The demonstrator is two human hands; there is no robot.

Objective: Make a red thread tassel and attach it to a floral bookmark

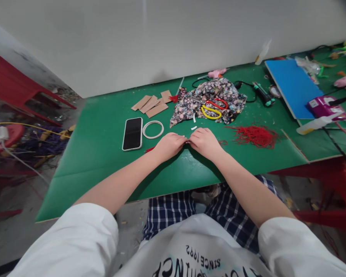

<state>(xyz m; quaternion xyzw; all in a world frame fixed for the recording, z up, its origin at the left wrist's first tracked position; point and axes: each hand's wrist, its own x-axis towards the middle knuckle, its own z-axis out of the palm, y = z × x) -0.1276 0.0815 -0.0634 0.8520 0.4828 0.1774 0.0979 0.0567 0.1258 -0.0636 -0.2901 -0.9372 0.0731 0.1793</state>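
My left hand (170, 145) and my right hand (204, 141) rest knuckles-up on the green table (103, 154), fingertips meeting in a pinch at the middle. Both are closed on something small and red that I cannot make out; a red end (150, 149) pokes out left of my left hand. A black phone (132, 133) and a white ring (153, 129) lie just left of my hands. A heap of red threads (255, 135) lies to the right. Flowered fabric (210, 98) with red and yellow scissors (213, 108) on it lies behind my hands.
Brown card pieces (152, 104) lie at the back left. A blue board (294, 86), a glue gun (263, 95), a pink tool (217, 72) and a purple box (325, 107) are at the back right. Red stools and clutter stand on the floor to both sides.
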